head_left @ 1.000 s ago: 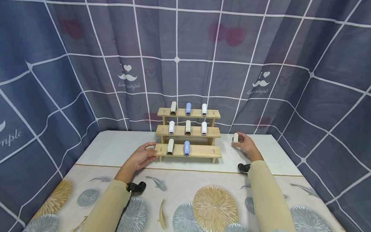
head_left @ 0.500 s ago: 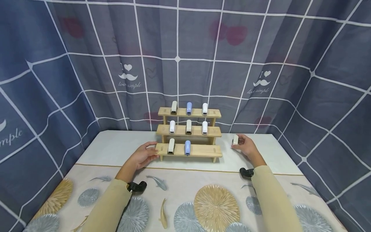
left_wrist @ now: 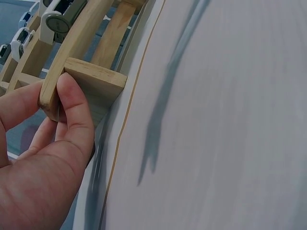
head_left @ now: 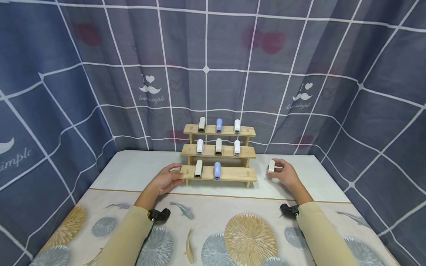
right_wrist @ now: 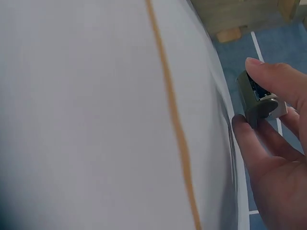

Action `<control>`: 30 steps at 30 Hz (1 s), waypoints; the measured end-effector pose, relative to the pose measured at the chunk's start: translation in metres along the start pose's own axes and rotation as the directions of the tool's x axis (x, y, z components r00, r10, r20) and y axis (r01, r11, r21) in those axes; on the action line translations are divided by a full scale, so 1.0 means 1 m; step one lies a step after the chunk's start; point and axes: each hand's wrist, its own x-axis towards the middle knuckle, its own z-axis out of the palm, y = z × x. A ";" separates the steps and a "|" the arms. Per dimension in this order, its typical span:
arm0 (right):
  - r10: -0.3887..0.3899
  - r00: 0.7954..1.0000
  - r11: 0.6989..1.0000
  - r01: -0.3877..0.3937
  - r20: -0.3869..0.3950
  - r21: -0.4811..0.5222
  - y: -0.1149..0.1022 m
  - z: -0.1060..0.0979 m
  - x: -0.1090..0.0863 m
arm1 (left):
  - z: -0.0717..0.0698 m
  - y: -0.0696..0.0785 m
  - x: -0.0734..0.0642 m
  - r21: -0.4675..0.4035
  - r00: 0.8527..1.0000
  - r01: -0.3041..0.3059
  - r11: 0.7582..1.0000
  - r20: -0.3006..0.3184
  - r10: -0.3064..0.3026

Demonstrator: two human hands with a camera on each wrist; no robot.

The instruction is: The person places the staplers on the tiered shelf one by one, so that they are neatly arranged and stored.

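A three-tier wooden stand stands on the white cloth at the back. My left hand grips the left end of its lowest shelf; in the left wrist view the thumb presses on the shelf end. To the right of the stand, my right hand pinches a small pale stapler between thumb and fingers. Seen from the right wrist, that stapler shows a grey-green side and a dark inside. The lowest shelf bears a cream stapler at left and a blue stapler at mid-shelf.
The middle shelf holds two white staplers and a grey-beige stapler. On the top shelf sit a cream, a blue and a white stapler. A blue checked curtain hangs close behind. Patterned cloth covers the front.
My right hand has moved a little toward me with the stapler, and its wrist has shifted right. My left hand keeps its grip on the stand.
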 end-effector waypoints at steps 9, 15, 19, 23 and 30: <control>-0.042 0.999 0.998 0.040 0.030 0.058 -0.007 -0.003 -0.022 | 0.005 0.002 0.003 0.030 0.998 0.042 0.999 -0.042 -0.040; -0.056 0.997 0.994 0.051 0.049 0.097 -0.018 0.001 -0.037 | 0.005 0.002 0.002 0.033 0.999 0.037 0.999 -0.037 -0.036; -0.049 0.997 0.992 0.041 0.065 0.121 -0.024 0.005 -0.045 | 0.005 0.002 0.002 0.029 0.999 0.037 0.999 -0.038 -0.036; -0.054 0.994 0.987 0.039 0.091 0.157 -0.029 0.007 -0.054 | 0.004 0.001 0.002 0.027 0.998 0.040 0.999 -0.043 -0.039; -0.113 0.988 0.966 0.085 0.105 0.244 -0.038 0.014 -0.068 | 0.005 0.004 -0.001 0.045 0.998 0.043 0.998 -0.055 -0.040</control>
